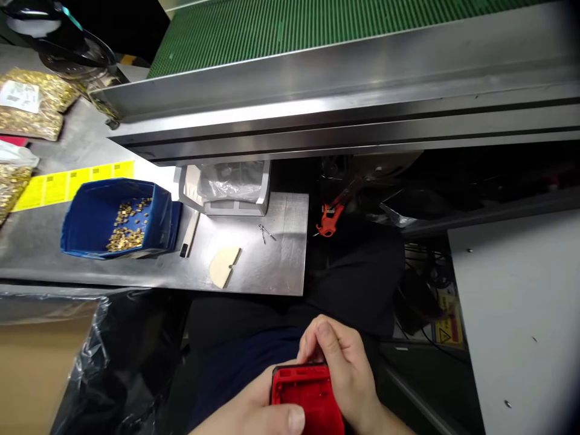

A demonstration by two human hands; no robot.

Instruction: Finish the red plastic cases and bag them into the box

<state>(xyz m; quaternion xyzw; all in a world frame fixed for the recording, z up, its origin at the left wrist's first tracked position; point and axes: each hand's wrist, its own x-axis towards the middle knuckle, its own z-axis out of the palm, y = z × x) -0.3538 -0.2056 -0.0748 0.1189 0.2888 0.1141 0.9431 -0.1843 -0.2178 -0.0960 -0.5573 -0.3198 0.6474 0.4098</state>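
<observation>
A red plastic housing (pixel 310 396) with black outer edges sits low in front of my body, its hollow inner side facing up. My left hand (pixel 267 405) grips it from the left, the thumb lying over the near rim and the fingers hidden underneath. Against its right side and far corner, my right hand (pixel 347 368) is closed, thumb laid along curled fingers. Whether a small part is also tucked in those fingers cannot be seen. On the metal bench (pixel 283 260) ahead lie a cream half-round piece (pixel 222 267), small metal tweezers-like pieces (pixel 266 233) and a white-handled brush (pixel 190 234).
A blue bin (pixel 95 217) holds small brass parts (pixel 124 238). Beside it stands a grey bin (pixel 233 207) with clear plastic. A green ribbed conveyor (pixel 290 30) crosses the back behind a metal rail (pixel 339 90). An orange-handled tool (pixel 328 220) hangs below. Right is a white surface (pixel 521 290).
</observation>
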